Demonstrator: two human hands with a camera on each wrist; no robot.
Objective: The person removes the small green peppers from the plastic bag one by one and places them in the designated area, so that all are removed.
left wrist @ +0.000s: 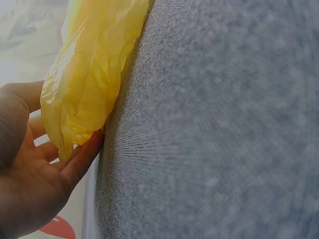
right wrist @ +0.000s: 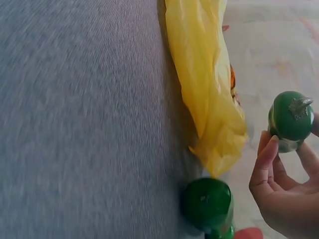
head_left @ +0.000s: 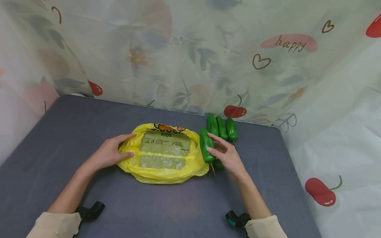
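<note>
A yellow plastic bag (head_left: 131, 172) lies spread on the table, its opening facing up and a pale, printed inner area showing. My left hand (head_left: 110, 150) holds its left edge, thumb and fingers around the crumpled film (left wrist: 89, 99). At the bag's right edge, my right hand (head_left: 224, 153) pinches a green pepper (head_left: 206, 145) between thumb and fingers. The right wrist view shows this held pepper (right wrist: 291, 117) stem end toward the camera, raised off the table. Another green pepper (head_left: 219, 164) lies below that hand, partly hidden by it.
Three more green peppers, among them the rightmost one (head_left: 232, 129), lie at the table's back edge, right of the bag. A patterned curtain (head_left: 184, 66) hangs behind the dark grey table (head_left: 166, 211) and along its sides.
</note>
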